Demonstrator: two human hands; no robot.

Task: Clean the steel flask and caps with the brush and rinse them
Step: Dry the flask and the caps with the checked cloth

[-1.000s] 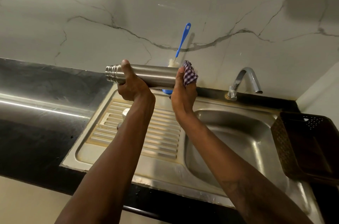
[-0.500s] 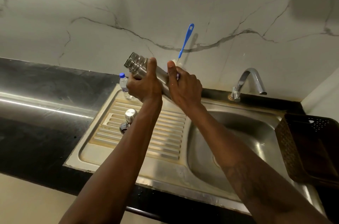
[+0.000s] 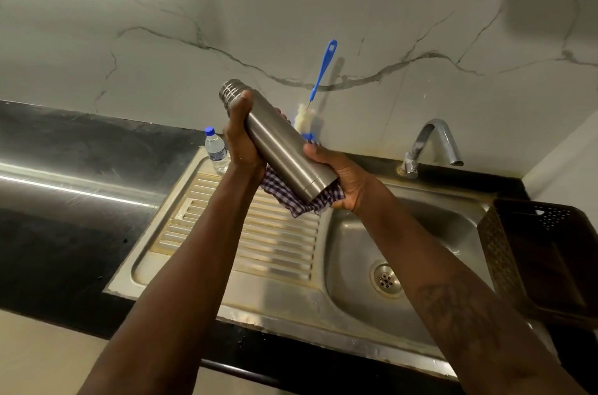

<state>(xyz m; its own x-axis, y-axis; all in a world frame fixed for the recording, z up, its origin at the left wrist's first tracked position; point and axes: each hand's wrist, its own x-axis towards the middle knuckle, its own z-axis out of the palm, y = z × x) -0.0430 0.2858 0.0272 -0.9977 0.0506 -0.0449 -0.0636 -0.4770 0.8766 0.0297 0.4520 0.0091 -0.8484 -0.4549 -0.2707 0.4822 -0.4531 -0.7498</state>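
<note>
Sink below; brush, water bottle behind. Left hand grips tilted flask; right hand clasps checked cloth under base.

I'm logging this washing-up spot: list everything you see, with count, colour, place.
Sink: 1, steel, in the black counter.
Flask: 1, steel, held tilted above the sink.
Cloth: 1, checked, under the flask's base.
Brush: 1, blue handle, leaning behind the flask.
Bottle: 1, clear, blue cap, sink's back-left corner.
Tap: 1, chrome, back right.
Basket: 1, dark, right of the sink.
Left hand: grips the flask's neck end.
Right hand: holds its base and cloth.
</note>
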